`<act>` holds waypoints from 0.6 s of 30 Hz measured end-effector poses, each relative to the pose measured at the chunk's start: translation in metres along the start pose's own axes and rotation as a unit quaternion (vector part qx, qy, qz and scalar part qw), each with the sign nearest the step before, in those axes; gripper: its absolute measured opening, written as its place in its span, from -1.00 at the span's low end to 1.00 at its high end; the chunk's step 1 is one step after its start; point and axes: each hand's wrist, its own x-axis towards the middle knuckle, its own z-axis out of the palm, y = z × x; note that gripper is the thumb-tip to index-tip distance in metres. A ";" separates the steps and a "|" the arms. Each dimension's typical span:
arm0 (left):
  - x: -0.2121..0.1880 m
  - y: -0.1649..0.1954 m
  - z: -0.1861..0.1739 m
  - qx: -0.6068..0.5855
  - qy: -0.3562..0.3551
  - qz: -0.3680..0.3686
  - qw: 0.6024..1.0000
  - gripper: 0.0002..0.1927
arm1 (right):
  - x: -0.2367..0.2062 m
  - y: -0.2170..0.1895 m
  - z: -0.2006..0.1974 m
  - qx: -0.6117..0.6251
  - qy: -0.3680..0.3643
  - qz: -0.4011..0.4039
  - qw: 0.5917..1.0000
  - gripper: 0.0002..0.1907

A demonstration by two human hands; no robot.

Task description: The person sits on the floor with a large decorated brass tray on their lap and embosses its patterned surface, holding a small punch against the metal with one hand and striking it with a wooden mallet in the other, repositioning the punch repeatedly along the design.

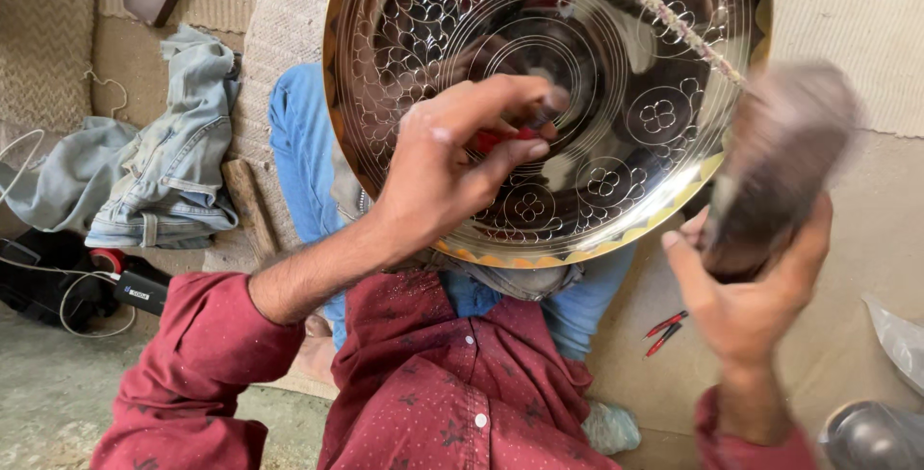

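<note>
The left hand (438,177) pinches a red tool (500,138) against the engraved plate (616,181) propped on the lap, while the right hand (746,292), just beside the plate's rim, clasps a blurred mallet (784,157).

1. The large round polished metal plate (616,104) before me shines silver, with a golden scalloped rim; its face carries engraved concentric rings, flower rosettes and looping scrollwork.
2. The small tool with a red handle (496,139) shows bright red between the fingers of my left hand (448,167).
3. The blurred wooden mallet (780,167) in my right hand (746,302) looks dull brown-grey.
4. My long-sleeved cotton shirt (433,383) is deep maroon, dotted with fine pale specks and small dark motifs, with white buttons.
5. My denim trousers (303,152) are mid blue.
6. The crumpled denim garment (159,157) is faded light blue.
7. The woven floor mat (847,27) is beige with fine ribbing.
8. The small pair of red-handled pliers (664,330) shows red and black.
</note>
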 end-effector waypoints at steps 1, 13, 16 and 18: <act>0.002 0.001 0.002 0.006 -0.015 0.009 1.000 -0.54 | -0.017 0.016 0.010 0.039 0.036 0.009 0.999 -0.12; 0.013 -0.007 0.005 0.092 -0.153 0.076 0.981 -0.44 | -0.083 0.045 0.036 0.135 0.104 0.110 0.979 -0.05; 0.015 -0.007 0.004 0.093 -0.168 0.059 0.980 -0.44 | -0.068 0.023 0.007 0.107 0.119 0.099 0.982 0.03; 0.016 -0.008 0.004 0.090 -0.176 0.058 0.979 -0.44 | -0.064 0.010 -0.006 0.112 0.140 0.081 0.980 0.09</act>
